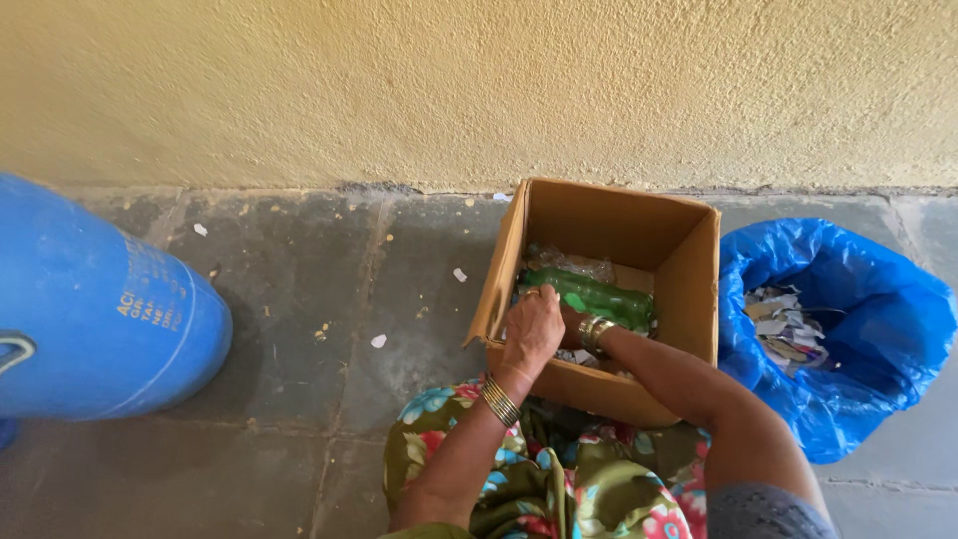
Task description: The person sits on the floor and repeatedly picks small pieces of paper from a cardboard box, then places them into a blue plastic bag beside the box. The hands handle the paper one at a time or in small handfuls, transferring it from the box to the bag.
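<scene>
An open cardboard box [689, 260] stands on the floor against the wall. A green plastic bottle [599, 295] lies inside it, over crumpled clear plastic [574, 264]. My left hand [531, 329] reaches over the box's near edge, its fingers curled by the bottle's left end. My right hand is down inside the box behind the left one; only its wrist with metal bangles [595, 333] shows, so I cannot see its fingers or what they hold. A bangle also circles my left wrist.
A blue plastic bag [858, 329] holding torn paper scraps [783, 324] sits right of the box. A large blue drum [90, 309] lies at the left. Small paper bits dot the grey stone floor [319, 299]. A flowered cloth [559, 479] covers my lap.
</scene>
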